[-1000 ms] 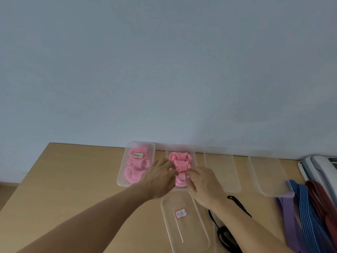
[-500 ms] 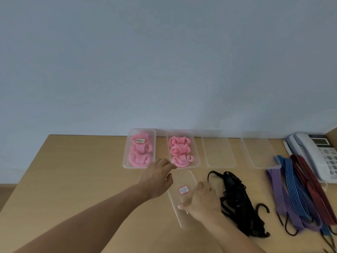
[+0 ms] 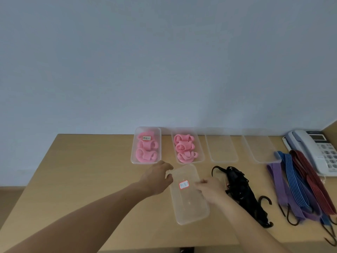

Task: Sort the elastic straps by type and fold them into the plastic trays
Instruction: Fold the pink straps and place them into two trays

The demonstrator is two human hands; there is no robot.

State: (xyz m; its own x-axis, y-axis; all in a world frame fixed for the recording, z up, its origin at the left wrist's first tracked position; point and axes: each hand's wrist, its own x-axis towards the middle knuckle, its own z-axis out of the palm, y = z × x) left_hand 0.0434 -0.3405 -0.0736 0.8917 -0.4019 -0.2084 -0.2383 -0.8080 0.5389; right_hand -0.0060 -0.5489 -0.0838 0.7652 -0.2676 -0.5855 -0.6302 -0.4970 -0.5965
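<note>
A clear labelled lid (image 3: 190, 201) lies on the table in front of the tray row. My left hand (image 3: 158, 178) pinches its far left corner, and my right hand (image 3: 209, 189) grips its right rim. Behind it, a covered, labelled tray (image 3: 145, 129) holds folded pink straps. The second tray (image 3: 200, 152) holds folded pink straps (image 3: 184, 149) and is uncovered. Two empty clear trays (image 3: 221, 159) (image 3: 259, 160) follow to the right. A tangle of black hooked straps (image 3: 240, 192) lies just right of my right hand.
Purple straps (image 3: 280, 187), blue striped straps (image 3: 293, 181) and red straps (image 3: 310, 178) with hooks lie at the right. A white desk phone (image 3: 317, 150) sits at the far right corner. A grey wall stands behind the wooden table (image 3: 82, 170).
Both hands drew back from the second pink tray to the labelled lid. The left hand now holds its corner and the right hand its right rim.
</note>
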